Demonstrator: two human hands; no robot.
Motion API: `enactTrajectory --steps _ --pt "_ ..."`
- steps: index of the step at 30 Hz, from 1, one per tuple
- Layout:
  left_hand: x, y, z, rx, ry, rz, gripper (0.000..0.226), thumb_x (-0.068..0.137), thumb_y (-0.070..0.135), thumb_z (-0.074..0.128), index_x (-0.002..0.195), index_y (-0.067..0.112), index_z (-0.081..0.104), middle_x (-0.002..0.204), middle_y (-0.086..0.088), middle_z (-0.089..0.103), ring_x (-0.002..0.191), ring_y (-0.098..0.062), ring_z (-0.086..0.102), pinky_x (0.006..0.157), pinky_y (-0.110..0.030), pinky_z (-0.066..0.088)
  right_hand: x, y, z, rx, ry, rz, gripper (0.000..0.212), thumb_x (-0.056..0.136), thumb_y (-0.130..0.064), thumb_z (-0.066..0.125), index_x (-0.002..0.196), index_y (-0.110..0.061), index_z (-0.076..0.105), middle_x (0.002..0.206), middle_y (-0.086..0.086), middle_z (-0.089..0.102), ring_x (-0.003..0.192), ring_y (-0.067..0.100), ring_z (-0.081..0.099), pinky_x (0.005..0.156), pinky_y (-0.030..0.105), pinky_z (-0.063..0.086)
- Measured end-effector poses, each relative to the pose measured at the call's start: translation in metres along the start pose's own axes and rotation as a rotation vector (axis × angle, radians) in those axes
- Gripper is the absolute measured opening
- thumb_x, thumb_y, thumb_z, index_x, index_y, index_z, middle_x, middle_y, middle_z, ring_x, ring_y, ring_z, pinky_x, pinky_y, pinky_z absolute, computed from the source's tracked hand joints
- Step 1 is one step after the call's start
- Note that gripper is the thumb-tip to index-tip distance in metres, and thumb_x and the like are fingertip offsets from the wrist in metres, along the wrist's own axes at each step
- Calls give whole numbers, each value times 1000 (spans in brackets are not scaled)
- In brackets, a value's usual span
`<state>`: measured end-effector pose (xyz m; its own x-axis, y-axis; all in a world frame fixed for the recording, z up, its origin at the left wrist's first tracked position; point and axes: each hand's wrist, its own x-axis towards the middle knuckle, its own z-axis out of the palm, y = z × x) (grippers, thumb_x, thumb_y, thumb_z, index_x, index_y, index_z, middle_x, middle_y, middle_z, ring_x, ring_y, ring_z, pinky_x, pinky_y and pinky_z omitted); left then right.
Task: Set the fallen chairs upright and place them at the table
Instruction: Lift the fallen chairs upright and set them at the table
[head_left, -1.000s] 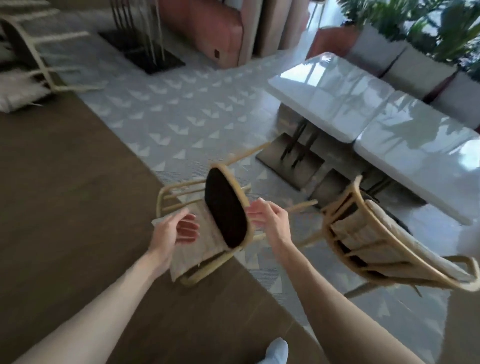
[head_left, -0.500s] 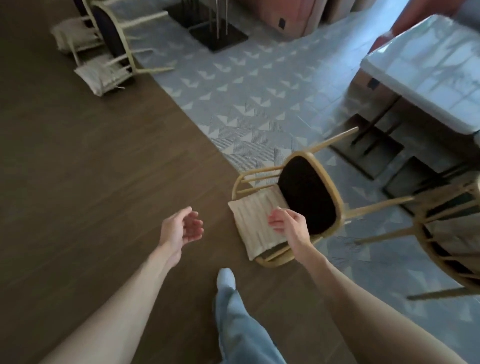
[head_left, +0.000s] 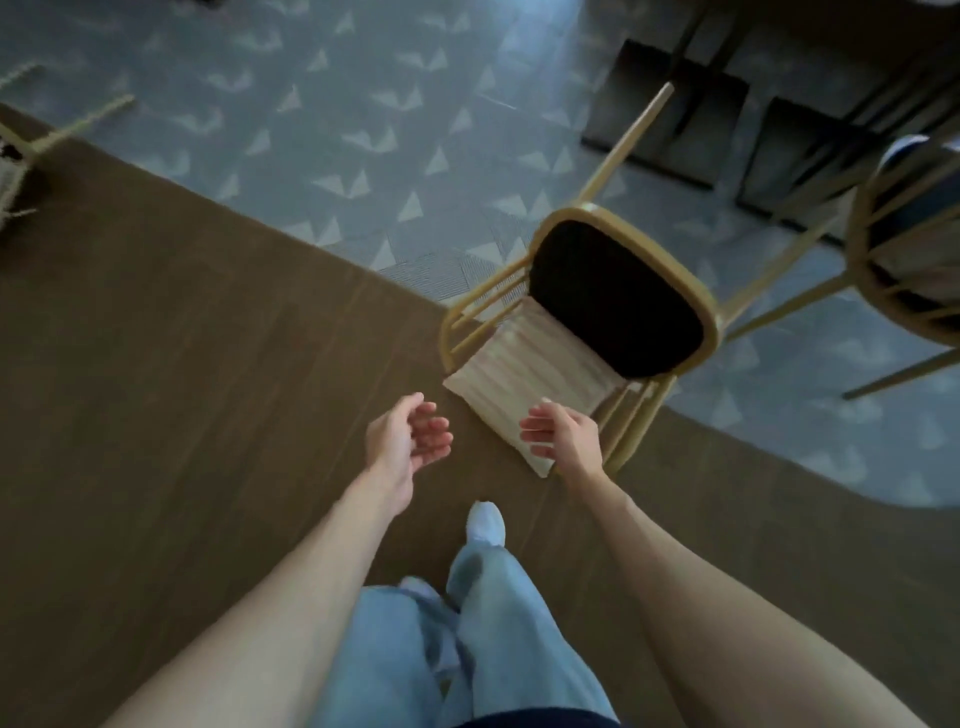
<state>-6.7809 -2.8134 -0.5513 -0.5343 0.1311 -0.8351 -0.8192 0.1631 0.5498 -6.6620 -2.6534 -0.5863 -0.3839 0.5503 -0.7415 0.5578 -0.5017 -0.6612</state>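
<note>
From the head camera, looking almost straight down: a fallen chair (head_left: 582, 332) lies on its side where the brown wood floor (head_left: 182, 364) meets the grey triangle-patterned carpet (head_left: 363, 119). Its black seat underside (head_left: 615, 301) faces up toward the camera, its pale striped cushion (head_left: 524, 384) hangs out toward the person, and one tan leg (head_left: 628, 140) points away over the carpet.

The left hand (head_left: 402, 441) hangs over bare wood just beside the cushion, fingers loosely curled and spread, grasping nothing. The right hand (head_left: 563, 439) is over the cushion's near corner, fingers relaxed and parted, empty too (whether it brushes the fabric I cannot tell).

A second chair (head_left: 904, 249) shows at the right edge, only partly in frame, well apart from the hands. A third chair (head_left: 31, 150) lies at the far left edge. Dark table bases (head_left: 727, 119) sit on the carpet at top right. Below, light blue jeans (head_left: 467, 634) and a pale shoe (head_left: 485, 522) stand on the wood.
</note>
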Motion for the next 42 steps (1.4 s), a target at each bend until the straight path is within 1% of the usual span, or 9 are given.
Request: enactTrajectory --steps 5,12,16,22,27,31,34,39,42 --pt "54 5 22 165 -167 -65 28 98 32 59 93 7 69 74 -10 70 60 -20 69 60 -33 58 13 16 33 232 135 102 26 104 -20 52 92 -5 69 88 16 72 80 27 67 67 32 52" --pt "194 -27 12 100 -233 -218 57 91 49 64 122 3 56 105 -19 65 92 -29 70 73 -38 62 102 111 120 764 322 332 26 104 -27 53 123 -10 56 113 16 70 98 31 72 84 39 59" --pt "297 -83 -6 209 -188 -298 66 88 52 65 130 3 49 117 -23 65 104 -34 69 83 -42 60 179 195 155 969 278 400 61 99 -31 60 151 -7 39 135 19 59 112 32 68 93 42 55" --pt "448 -206 -3 388 -249 -330 101 66 67 64 144 6 42 127 -19 63 107 -30 69 79 -41 62 304 326 156 1039 208 396 98 75 -46 71 156 -7 31 154 19 44 126 30 57 100 43 51" --pt "558 -269 23 531 -342 -206 138 44 77 68 159 19 17 143 -3 46 109 -20 61 105 -52 50 398 413 119 1084 266 317 112 67 -55 74 160 -19 23 163 12 33 144 29 41 116 48 40" --pt "615 -284 45 467 -374 -84 126 42 77 69 151 23 37 147 0 53 128 -23 55 102 -47 52 442 448 89 1125 355 254 99 64 -53 76 151 -21 41 152 4 48 138 25 47 104 44 49" --pt "633 -286 55 352 -430 -30 114 51 75 66 149 23 40 137 0 65 124 -20 63 102 -45 52 457 459 75 1074 315 180 78 65 -48 77 138 -29 55 139 -2 61 130 20 53 99 40 51" --pt "624 -278 52 248 -504 -54 87 65 58 74 140 18 54 124 0 73 116 -17 69 105 -41 51 450 450 71 1067 309 153 70 73 -40 72 139 -28 56 135 -2 67 126 19 59 109 43 46" --pt "599 -265 46 279 -490 -35 77 69 58 73 135 22 58 120 3 75 111 -16 71 108 -45 48 421 432 69 1041 338 189 70 73 -41 73 139 -27 55 136 -1 66 126 22 60 99 41 50"
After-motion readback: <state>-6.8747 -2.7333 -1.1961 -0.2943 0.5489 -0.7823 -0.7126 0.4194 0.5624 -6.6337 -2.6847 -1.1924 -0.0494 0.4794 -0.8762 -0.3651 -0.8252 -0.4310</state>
